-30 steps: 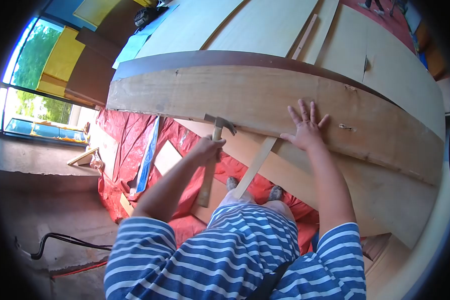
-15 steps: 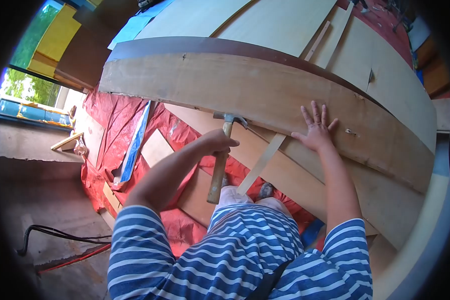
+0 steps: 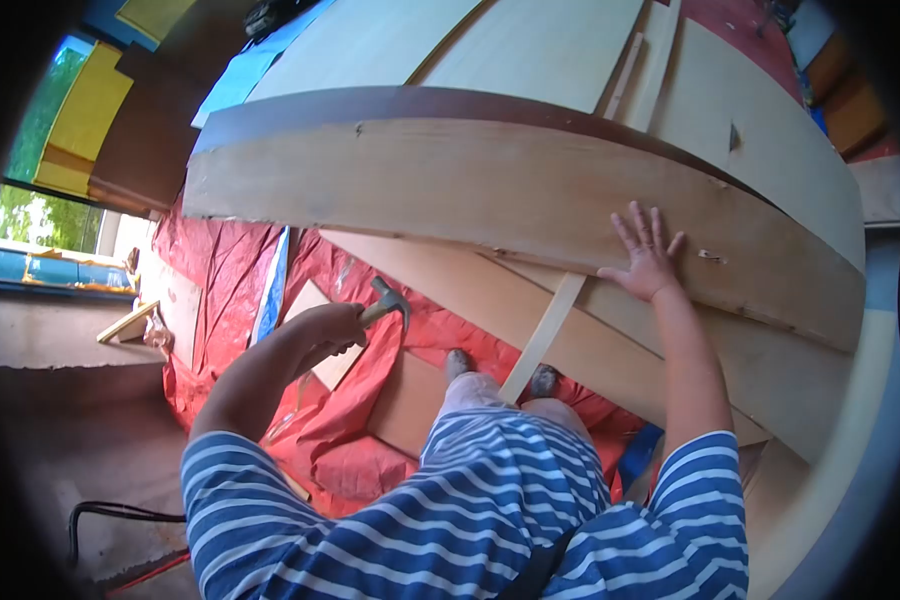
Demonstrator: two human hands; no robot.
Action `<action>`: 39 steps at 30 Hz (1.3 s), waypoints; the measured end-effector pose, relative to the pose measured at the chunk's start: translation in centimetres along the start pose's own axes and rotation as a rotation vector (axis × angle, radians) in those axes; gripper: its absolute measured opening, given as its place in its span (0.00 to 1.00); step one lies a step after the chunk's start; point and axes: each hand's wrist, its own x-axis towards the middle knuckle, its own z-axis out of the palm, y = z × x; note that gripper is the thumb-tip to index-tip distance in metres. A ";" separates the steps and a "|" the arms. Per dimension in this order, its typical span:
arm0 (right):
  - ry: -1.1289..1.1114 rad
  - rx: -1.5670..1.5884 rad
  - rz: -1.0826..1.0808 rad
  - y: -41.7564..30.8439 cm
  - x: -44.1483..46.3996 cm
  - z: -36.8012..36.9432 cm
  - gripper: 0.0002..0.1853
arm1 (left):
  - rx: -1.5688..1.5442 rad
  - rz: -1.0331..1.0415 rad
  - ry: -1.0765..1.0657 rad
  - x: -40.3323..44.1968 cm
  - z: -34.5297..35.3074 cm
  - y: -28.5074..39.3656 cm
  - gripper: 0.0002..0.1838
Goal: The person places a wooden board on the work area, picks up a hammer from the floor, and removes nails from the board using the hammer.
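My left hand (image 3: 332, 328) is wrapped round a claw hammer (image 3: 388, 302), its metal head pointing right, over the red sheeting; most of the handle is hidden by my hand and forearm. My right hand (image 3: 648, 258) lies with fingers spread on the face of a long wooden board (image 3: 420, 180), near its right part. A dark brown strip (image 3: 450, 100) runs along the board's far edge. Below the board, a narrow pale wood strip (image 3: 545, 335) slants down toward my legs. The hammer is apart from the board.
Large plywood sheets (image 3: 540, 50) lie beyond the board, and more panels (image 3: 450, 285) beneath it. Red plastic sheeting (image 3: 235, 270) covers the floor around my feet. Black cables (image 3: 120, 508) lie at lower left. A window (image 3: 45, 215) is at far left.
My left hand has drawn the hammer left and down, away from the board's edge. My right hand stays spread on the board. The view has shifted slightly.
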 end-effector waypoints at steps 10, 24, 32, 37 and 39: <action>0.067 0.703 -0.185 -13.6 -0.6 -2.8 0.40 | -0.681 0.422 0.171 -2.6 3.8 0.4 0.23; 0.074 0.877 -0.341 -27.0 -8.0 0.7 0.10 | -0.349 0.524 0.060 -1.0 2.3 -1.2 0.24; 0.050 0.984 -0.027 -18.0 -13.8 4.0 0.14 | -0.537 0.560 0.168 0.3 3.7 0.9 0.24; 0.313 1.722 0.653 -3.3 -14.2 8.7 0.27 | -0.700 0.562 0.158 -0.5 5.4 2.8 0.22; 0.389 2.133 0.848 4.3 -12.6 10.5 0.41 | -0.782 0.551 0.156 -0.4 6.3 4.3 0.22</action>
